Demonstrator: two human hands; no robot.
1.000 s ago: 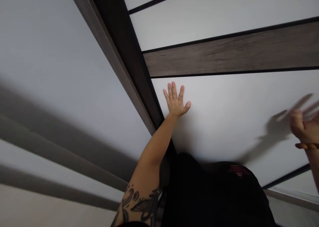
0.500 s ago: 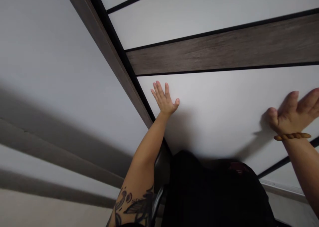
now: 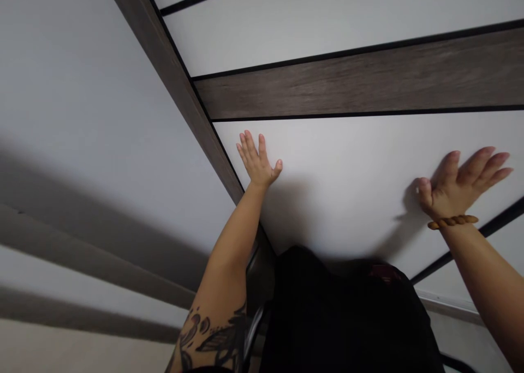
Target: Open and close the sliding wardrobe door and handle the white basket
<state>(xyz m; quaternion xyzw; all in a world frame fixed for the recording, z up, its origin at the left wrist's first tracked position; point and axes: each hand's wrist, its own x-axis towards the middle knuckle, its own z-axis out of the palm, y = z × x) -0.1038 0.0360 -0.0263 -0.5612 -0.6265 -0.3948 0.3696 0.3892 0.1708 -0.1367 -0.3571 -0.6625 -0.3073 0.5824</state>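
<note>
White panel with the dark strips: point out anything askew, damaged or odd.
Nothing stands out. The white panel and the dark wood-grain strip above it look unbroken and unmarked; their slant seems to come from the tilted view. The left hand and right hand are spread open at the panel.

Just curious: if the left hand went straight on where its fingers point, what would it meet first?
The left hand likely meets the wood-look strip above it, unless the white panel stops it first; depth is unclear.
</note>
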